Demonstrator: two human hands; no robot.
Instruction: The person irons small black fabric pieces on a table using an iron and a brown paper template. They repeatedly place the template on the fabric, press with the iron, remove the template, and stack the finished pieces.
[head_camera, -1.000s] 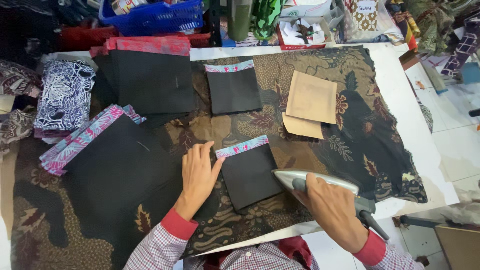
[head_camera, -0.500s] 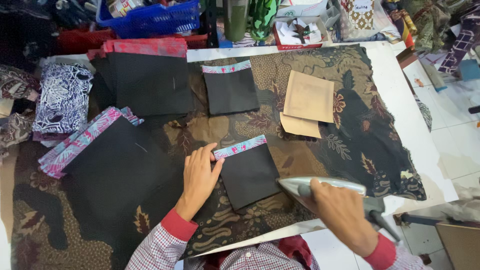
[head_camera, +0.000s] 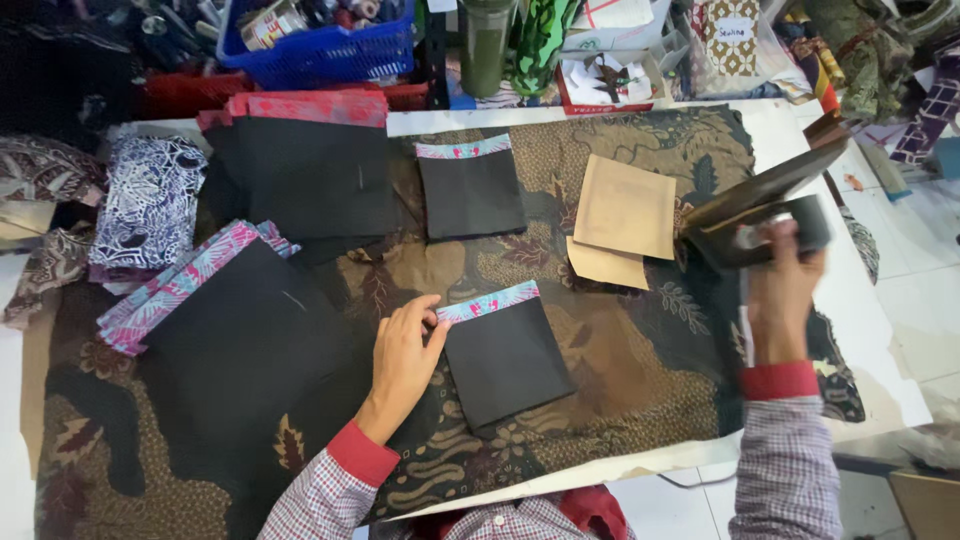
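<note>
My left hand (head_camera: 402, 360) rests flat on the patterned cloth, its fingertips touching the left edge of a small black fabric piece (head_camera: 505, 360) with a pink and blue trim strip along its top. My right hand (head_camera: 783, 290) is raised at the right side of the table, gripping the handle of a dark clothes iron (head_camera: 757, 210) tilted up on its heel. A second small black trimmed piece (head_camera: 470, 188) lies farther back. Two tan paper templates (head_camera: 622, 218) lie between the iron and the black pieces.
A brown and black batik cloth (head_camera: 620, 390) covers the table. Larger black pieces with pink trim are stacked at the left (head_camera: 230, 330) and back left (head_camera: 310, 170). Folded printed fabrics (head_camera: 145, 205) sit at the far left. A blue basket (head_camera: 320, 40) and clutter line the back edge.
My right hand has lifted the iron from the near edge beside the small black piece and carried it back and to the right, tilting it upright. My left hand has stayed in place.
</note>
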